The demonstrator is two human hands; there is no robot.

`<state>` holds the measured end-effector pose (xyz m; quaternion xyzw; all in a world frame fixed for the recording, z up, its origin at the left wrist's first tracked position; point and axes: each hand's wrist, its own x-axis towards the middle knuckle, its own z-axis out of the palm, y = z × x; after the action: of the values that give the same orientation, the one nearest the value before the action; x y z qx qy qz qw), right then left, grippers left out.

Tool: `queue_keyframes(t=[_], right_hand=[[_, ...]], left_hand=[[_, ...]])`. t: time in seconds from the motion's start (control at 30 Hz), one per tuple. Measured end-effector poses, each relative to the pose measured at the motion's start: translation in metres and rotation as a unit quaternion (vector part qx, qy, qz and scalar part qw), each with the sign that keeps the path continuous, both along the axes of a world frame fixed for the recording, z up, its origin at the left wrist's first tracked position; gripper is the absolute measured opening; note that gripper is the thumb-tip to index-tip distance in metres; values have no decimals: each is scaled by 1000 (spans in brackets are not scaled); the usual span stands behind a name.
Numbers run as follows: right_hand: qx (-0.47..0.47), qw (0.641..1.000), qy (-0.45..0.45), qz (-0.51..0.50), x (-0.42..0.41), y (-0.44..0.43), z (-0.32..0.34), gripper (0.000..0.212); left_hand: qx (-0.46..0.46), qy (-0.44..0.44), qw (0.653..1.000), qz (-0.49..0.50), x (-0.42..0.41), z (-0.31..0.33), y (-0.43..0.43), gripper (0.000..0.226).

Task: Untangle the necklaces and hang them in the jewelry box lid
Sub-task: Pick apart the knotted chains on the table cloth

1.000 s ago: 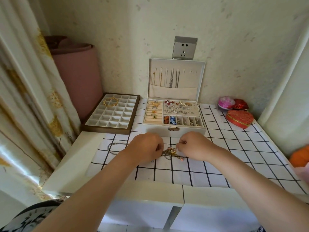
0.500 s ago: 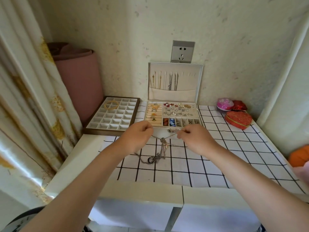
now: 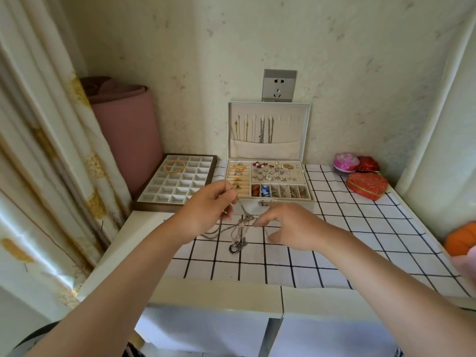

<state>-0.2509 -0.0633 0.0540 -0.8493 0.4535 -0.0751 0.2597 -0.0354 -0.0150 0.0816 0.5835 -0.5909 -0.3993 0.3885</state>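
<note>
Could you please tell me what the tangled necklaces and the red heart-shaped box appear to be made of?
The necklaces look like silver-toned metal: fine grey chains with glints. The heart-shaped box seems covered in red patterned fabric, satin perhaps, with a gold rim band.

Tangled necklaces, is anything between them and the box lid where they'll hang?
Nothing tall. The tangled necklaces, pinched by the left hand, right hand alongside, hang before the jewelry box; only its low tray lies before the lid.

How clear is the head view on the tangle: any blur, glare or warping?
Head view: soft, even light, no glare on the tablecloth; wide-angle warping bends the curtain; the tangled necklaces between left hand and right hand look slightly soft, single strands hard to separate.
</note>
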Motion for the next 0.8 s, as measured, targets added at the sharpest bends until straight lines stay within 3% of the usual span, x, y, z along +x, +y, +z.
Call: queue_keyframes(t=[0.13, 0.23, 0.37, 0.5, 0.6, 0.7, 0.8], right_hand=[[28, 998, 55, -19, -1, 5, 4, 35], [16, 989, 146, -22, -5, 5, 8, 36], [8, 985, 161, -53, -7, 3, 13, 46], [4, 985, 166, -49, -11, 2, 13, 26], [14, 993, 106, -41, -12, 1, 8, 32], [101, 991, -78, -27, 1, 9, 10, 44], [125, 981, -150, 7, 15, 12, 3, 17]], left_hand=[[6, 83, 996, 14, -4, 6, 2, 27], [-18, 107, 993, 52, -3, 11, 2, 30], [-43, 166, 983, 61, -9, 13, 3, 33], [-33, 212, 977, 3, -18, 16, 6, 26], [-14, 111, 993, -45, -25, 15, 8, 23], [-17, 39, 997, -70, -33, 13, 8, 23], [-25, 66, 996, -62, -36, 13, 6, 21]])
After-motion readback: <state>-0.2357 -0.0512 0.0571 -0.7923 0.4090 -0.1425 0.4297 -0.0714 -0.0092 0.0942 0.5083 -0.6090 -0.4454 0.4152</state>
